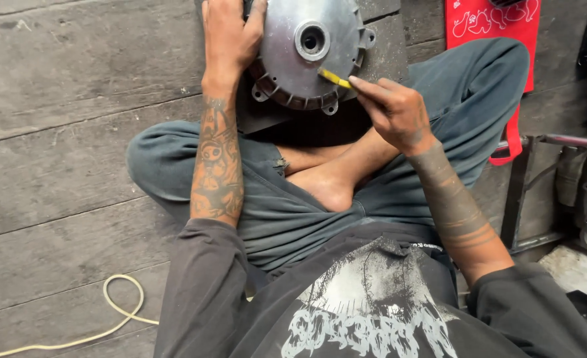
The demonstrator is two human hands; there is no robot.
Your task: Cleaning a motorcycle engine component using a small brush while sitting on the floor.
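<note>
Two hands over grey floor planks [61,99]: left hand [230,36] fingers clamped on metal hub [310,56], right hand [393,109] fingers pinching yellow strip [334,77].

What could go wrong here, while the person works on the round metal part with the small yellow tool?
1. The left hand steadies the metal hub only at one edge; it might turn or slip under pressure.
2. The right hand pinches the thin yellow tool at its end, so it could bend or skid across the smooth face.
3. The bare foot lies just below the hub.
</note>
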